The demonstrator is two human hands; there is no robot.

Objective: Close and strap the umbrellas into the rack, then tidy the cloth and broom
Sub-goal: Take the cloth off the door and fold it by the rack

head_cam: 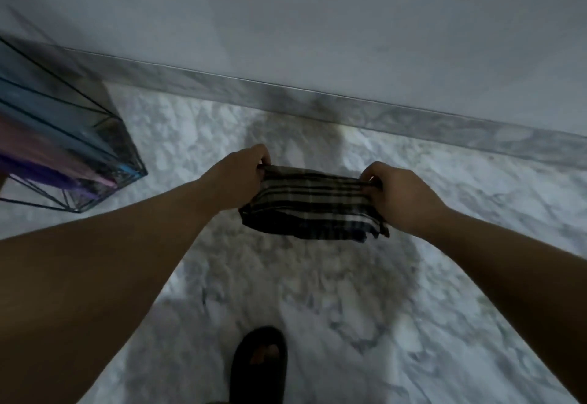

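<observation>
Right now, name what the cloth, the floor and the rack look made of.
Cloth: woven fabric, probably cotton; dark plaid, limp between both hands.
Floor: marble or marble-look tile; grey veining, slight sheen.
Rack: thin dark wire frame, likely metal.

The cloth (313,205) is soft woven fabric with dark and pale checks, and it looks matt. The floor (349,292) is smooth grey-white marble with a slight shine. The strip along the wall (381,111) looks like the same polished stone. The rack (79,162) is made of thin dark metal wire. The slipper (259,362) is black and matt, like rubber.
</observation>
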